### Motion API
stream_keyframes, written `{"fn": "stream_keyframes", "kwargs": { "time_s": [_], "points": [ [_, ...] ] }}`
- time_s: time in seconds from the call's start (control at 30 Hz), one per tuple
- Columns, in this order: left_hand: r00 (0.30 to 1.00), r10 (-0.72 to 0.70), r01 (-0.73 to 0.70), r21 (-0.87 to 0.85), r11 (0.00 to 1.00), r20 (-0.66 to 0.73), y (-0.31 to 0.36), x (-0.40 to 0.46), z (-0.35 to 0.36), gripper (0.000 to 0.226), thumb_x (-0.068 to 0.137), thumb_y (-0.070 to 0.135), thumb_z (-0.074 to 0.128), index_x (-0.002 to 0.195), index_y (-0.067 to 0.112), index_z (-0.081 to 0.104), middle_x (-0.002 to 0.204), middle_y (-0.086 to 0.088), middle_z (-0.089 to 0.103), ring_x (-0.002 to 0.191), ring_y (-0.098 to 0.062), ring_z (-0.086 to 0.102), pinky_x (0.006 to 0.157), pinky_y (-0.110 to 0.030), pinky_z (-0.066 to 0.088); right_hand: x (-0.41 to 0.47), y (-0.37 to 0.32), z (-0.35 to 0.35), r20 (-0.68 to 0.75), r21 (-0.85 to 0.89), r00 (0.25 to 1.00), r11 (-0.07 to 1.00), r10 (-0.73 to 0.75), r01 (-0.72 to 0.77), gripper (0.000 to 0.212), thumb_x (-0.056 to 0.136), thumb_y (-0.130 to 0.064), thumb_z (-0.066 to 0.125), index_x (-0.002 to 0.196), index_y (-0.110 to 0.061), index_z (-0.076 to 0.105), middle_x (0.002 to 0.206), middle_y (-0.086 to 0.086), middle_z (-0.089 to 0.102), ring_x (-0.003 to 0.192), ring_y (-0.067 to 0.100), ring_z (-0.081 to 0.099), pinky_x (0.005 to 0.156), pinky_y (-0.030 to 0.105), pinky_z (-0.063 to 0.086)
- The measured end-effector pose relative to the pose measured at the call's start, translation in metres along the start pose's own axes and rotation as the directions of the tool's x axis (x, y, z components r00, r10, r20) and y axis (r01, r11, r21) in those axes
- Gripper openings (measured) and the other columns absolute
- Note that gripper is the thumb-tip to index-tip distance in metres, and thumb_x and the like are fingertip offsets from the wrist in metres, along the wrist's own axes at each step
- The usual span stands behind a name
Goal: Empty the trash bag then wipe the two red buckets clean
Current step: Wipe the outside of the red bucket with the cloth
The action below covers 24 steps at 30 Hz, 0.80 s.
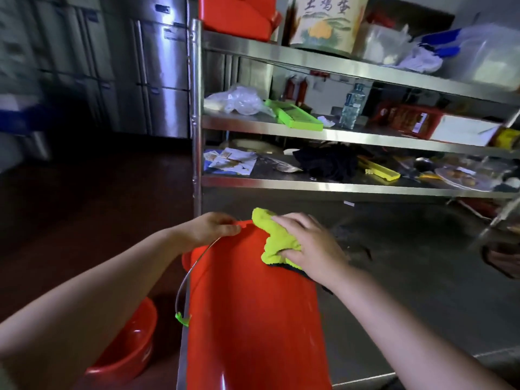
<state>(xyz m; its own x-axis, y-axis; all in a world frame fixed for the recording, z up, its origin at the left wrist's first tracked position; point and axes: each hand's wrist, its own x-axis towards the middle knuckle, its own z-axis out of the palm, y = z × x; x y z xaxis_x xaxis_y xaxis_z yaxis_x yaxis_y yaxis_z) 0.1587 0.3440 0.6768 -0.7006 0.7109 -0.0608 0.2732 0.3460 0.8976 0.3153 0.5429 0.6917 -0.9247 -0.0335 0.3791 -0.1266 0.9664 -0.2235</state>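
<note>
Both bare forearms reach forward. Left hand (pixel 209 228) curled, fingers pinching at the far end. Right hand (pixel 309 246) palm down, fingers spread and pressing flat.

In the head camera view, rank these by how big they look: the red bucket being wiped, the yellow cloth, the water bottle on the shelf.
1. Red bucket, largest by far.
2. Yellow cloth.
3. Water bottle, smallest, though it stands farther away.

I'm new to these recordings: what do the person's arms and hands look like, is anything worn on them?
Both forearms are bare, with no sleeves in view. The left hand and right hand wear no gloves; I see no rings, watch or markings.
</note>
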Motion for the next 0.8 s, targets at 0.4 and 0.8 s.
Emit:
{"fn": "stream_keyframes", "kwargs": {
  "time_s": [0.4, 0.8],
  "points": [
    [0.999, -0.038, 0.036, -0.069, 0.997, -0.031, -0.012, 0.002, 0.008, 0.035, 0.100, 0.023, 0.041, 0.133, 0.014, 0.048, 0.124, 0.001, 0.056, 0.114, -0.009, 0.052, 0.094, -0.017, 0.040, 0.030, -0.017, 0.044, 0.059, -0.006, 0.991, 0.993, -0.118, 0.118, 0.059, 0.074, -0.064, 0.053, 0.121, -0.029, 0.063, 0.135, -0.014, 0.049, 0.126, 0.010, 0.034, 0.107, 0.031, 0.031],
    [0.996, 0.033, -0.055, -0.286, 0.957, -0.083, -0.053, -0.006, -0.010, 0.019, 0.100, 0.019, 0.040, 0.101, 0.022, 0.059, 0.097, 0.009, 0.064, 0.088, 0.001, 0.061, 0.073, -0.007, 0.048, 0.000, -0.065, 0.068, 0.043, 0.029, 0.995, 0.996, -0.089, 0.088, 0.045, 0.072, -0.050, 0.070, 0.108, -0.023, 0.071, 0.128, -0.007, 0.059, 0.129, 0.013, 0.041, 0.107, 0.035, 0.034]
  ]
}}
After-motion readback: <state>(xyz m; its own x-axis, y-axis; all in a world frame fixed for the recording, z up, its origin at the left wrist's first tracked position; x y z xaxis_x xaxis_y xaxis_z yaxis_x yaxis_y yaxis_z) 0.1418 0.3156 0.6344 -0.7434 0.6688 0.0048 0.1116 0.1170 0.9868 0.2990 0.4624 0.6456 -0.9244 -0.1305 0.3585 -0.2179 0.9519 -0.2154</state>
